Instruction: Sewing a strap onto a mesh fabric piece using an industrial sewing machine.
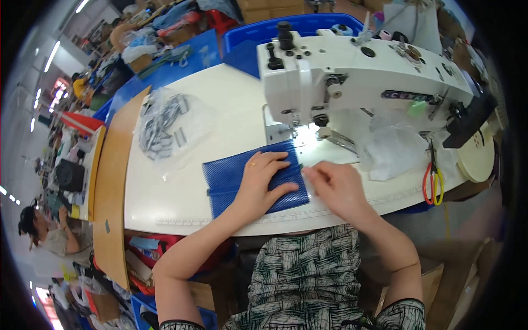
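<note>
In the head view we've got both hands on one flat job at the sewing machine (357,74). The blue mesh piece (223,175) lies on the white tabletop (159,192), in front of the needle area, its far R corner just beside the lit metal plate. Our L hand (264,181) is palm down on it, fingers spread wide. Our R hand (336,187) is narrow, fingers curled in, tips at the mesh's R edge; can't tell if they're pinching it or only resting next to it.

Progress, as we judge it: part done. Mesh is cut to a rough rectangle, & a darker band (221,192) runs across it, prob. a seam or strip; can't tell if it's stitched all the way. Most of the piece sits clear of the needle, so we'd guess any edge work near the R hand is unfinished. No finished pieces that we can pick out on the tabletop.

Containers: clear plastic bag (193,122) at the L, w/ lots of short grey strips (159,132) in it, approx. a loose heap. Whitish plastic sheet or bag (386,154) lies R of the needle, contents unclear. Blue bin (247,34) stands behind the machine; what's in it is mostly hidden. Brown carton (269,12) further back, insides n/a to us.

Also: scissors (433,168) w/ red & yellow handles at the R, & a clear ruler (181,222) along the near edge.
</note>
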Action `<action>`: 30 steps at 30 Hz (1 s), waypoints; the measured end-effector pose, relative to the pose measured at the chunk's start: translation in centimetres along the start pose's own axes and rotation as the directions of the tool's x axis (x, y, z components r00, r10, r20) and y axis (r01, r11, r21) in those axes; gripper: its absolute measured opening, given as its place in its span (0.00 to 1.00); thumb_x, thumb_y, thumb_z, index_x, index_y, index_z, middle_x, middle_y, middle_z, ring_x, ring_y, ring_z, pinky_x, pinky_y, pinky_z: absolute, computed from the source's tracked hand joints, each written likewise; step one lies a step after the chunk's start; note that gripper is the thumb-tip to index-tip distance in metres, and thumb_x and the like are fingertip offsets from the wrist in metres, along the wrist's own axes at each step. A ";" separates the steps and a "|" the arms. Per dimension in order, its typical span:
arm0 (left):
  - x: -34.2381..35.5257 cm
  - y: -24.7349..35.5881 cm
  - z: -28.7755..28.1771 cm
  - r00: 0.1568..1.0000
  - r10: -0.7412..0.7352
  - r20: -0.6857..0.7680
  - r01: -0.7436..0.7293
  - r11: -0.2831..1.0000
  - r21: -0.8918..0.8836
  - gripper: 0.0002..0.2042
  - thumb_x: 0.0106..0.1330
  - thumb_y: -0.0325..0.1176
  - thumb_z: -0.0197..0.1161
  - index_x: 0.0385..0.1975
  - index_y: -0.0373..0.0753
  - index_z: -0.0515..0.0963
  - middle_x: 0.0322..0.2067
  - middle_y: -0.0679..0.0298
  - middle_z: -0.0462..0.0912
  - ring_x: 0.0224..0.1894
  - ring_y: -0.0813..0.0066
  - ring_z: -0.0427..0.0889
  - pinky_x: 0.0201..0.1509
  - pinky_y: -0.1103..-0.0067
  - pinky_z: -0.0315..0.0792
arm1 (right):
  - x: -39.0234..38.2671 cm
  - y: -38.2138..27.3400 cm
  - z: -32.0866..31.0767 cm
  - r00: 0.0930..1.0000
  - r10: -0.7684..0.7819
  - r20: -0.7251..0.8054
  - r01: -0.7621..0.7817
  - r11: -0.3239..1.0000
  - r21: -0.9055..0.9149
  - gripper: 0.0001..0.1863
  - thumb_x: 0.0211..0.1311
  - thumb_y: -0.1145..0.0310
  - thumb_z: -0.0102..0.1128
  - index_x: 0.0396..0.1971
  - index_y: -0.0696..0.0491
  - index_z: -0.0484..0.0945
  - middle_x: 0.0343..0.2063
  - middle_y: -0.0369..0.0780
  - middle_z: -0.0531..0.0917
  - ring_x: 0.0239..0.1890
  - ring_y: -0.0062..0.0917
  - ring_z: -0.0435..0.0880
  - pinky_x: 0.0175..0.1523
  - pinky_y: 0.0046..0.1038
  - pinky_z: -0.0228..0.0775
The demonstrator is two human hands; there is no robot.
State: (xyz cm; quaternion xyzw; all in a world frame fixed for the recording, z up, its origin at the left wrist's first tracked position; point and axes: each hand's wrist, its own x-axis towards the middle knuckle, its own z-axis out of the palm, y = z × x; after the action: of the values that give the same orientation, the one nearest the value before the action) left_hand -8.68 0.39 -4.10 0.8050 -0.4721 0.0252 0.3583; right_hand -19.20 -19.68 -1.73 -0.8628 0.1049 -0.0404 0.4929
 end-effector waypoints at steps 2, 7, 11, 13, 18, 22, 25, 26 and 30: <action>0.2 0.3 1.0 1.000 -0.010 0.005 0.010 1.000 0.007 0.25 0.53 0.39 0.81 0.51 0.36 0.83 0.59 0.57 0.81 0.64 0.56 0.76 0.77 0.60 0.59 | -0.5 1.7 -2.4 0.930 -0.254 -0.265 0.186 0.949 -0.255 0.10 0.69 0.63 0.67 0.34 0.54 0.85 0.21 0.43 0.85 0.20 0.30 0.86 0.26 0.29 0.71; -0.8 0.6 -0.1 0.994 -0.113 0.000 0.113 0.993 0.024 0.17 0.58 0.30 0.76 0.48 0.36 0.87 0.58 0.58 0.83 0.64 0.56 0.77 0.78 0.58 0.58 | -4.5 3.4 -6.6 0.591 -0.492 -0.640 0.305 0.870 -0.387 0.04 0.69 0.74 0.65 0.39 0.56 0.86 0.23 0.36 0.83 0.20 0.19 0.76 0.27 0.23 0.67; -0.6 1.1 -0.1 0.994 -0.109 -0.014 0.110 0.993 0.033 0.12 0.62 0.30 0.73 0.45 0.36 0.88 0.53 0.58 0.83 0.59 0.58 0.79 0.76 0.56 0.60 | -8.6 9.0 -13.0 0.437 -0.134 -0.889 -0.371 0.874 -0.314 0.13 0.76 0.64 0.59 0.48 0.59 0.82 0.34 0.40 0.81 0.33 0.29 0.78 0.42 0.31 0.73; -0.2 1.3 0.2 0.993 -0.114 -0.018 0.114 0.993 0.002 0.11 0.64 0.29 0.71 0.45 0.34 0.87 0.52 0.58 0.84 0.57 0.59 0.80 0.76 0.58 0.60 | -11.5 11.9 -15.8 0.525 -0.423 -0.739 -0.452 0.597 -0.663 0.16 0.73 0.63 0.61 0.52 0.57 0.80 0.38 0.45 0.80 0.38 0.40 0.79 0.47 0.39 0.73; -0.3 -0.8 -0.7 0.967 -0.208 -0.145 0.154 0.936 -0.315 0.08 0.70 0.25 0.65 0.44 0.28 0.84 0.38 0.56 0.87 0.44 0.65 0.85 0.66 0.71 0.71 | -12.8 11.1 -17.9 0.816 0.046 -0.576 -0.429 0.717 -0.550 0.18 0.72 0.66 0.60 0.58 0.55 0.79 0.35 0.45 0.81 0.32 0.39 0.80 0.41 0.38 0.73; -0.8 -2.7 -0.8 0.854 -0.519 -0.043 0.399 0.706 -0.585 0.10 0.76 0.33 0.65 0.44 0.31 0.85 0.35 0.68 0.87 0.37 0.85 0.79 0.45 0.85 0.73 | -14.5 13.5 -18.3 0.787 0.170 -0.593 -0.273 0.958 -0.088 0.19 0.72 0.71 0.59 0.60 0.56 0.76 0.25 0.36 0.80 0.25 0.21 0.78 0.31 0.25 0.70; -1.1 -3.4 -1.2 0.848 -0.530 0.008 0.390 0.614 -0.686 0.12 0.78 0.35 0.62 0.49 0.33 0.84 0.37 0.71 0.86 0.39 0.87 0.78 0.45 0.88 0.72 | -17.0 9.3 -17.3 0.861 0.359 -0.361 -0.227 0.905 0.359 0.23 0.68 0.69 0.66 0.60 0.55 0.73 0.27 0.30 0.79 0.26 0.12 0.77 0.33 0.14 0.68; -0.9 -2.8 -1.3 0.851 -0.524 0.033 0.370 0.554 -0.746 0.12 0.79 0.34 0.61 0.52 0.34 0.84 0.40 0.71 0.86 0.42 0.87 0.79 0.48 0.88 0.73 | -17.5 8.3 -16.2 0.869 0.349 -0.351 -0.220 0.908 0.357 0.23 0.68 0.69 0.66 0.60 0.55 0.73 0.27 0.30 0.79 0.26 0.12 0.77 0.33 0.14 0.68; -0.9 -2.6 -1.2 0.867 -0.488 0.097 0.339 0.437 -0.833 0.12 0.79 0.33 0.59 0.55 0.36 0.83 0.46 0.71 0.86 0.47 0.86 0.80 0.55 0.87 0.74 | -16.4 5.2 -11.1 0.963 0.263 -0.068 -0.215 0.892 0.398 0.44 0.38 0.68 0.89 0.57 0.52 0.70 0.35 0.30 0.80 0.37 0.14 0.78 0.43 0.19 0.70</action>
State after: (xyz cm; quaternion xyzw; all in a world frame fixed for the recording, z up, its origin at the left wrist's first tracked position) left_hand -6.79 2.54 -4.96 0.6246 -0.1847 -0.2247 0.7247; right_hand -37.85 -27.99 -0.02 -0.7249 0.2296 -0.0509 0.6475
